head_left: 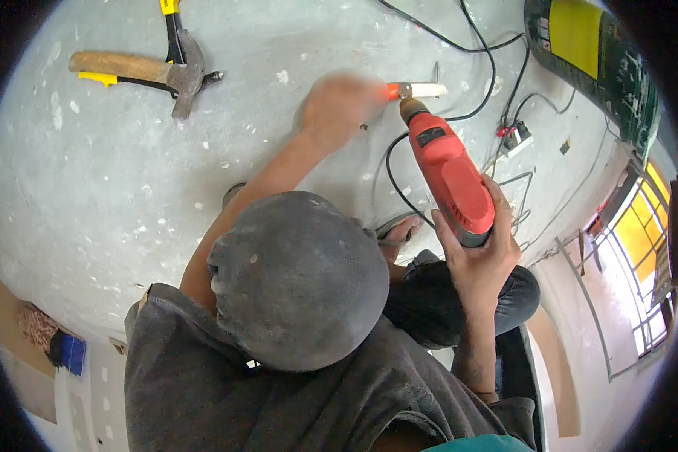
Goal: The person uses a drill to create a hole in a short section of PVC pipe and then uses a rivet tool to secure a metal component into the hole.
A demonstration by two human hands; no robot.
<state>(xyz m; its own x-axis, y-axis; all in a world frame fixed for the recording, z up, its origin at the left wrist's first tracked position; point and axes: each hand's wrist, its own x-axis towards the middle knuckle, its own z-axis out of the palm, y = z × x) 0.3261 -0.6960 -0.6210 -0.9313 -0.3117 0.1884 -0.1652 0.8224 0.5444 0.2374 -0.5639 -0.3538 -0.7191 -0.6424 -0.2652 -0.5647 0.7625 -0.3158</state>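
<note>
Two things are in use: my left hand, blurred, holds the stick just right of it; my right hand grips the drill, which seemingly reaches forward to the stick; I judge work underway, though what's done or left I cannot tell.

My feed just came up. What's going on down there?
Someone in a dark grey top is working over a pale, speckled floor. The right hand holds a red power drill, its front end at an orange-and-white piece. The left hand, blurred, is at that piece's orange end. A wooden-handled hammer lies to the left, partly over a black-and-yellow tool. I can't tell whether the drill is running.
</note>
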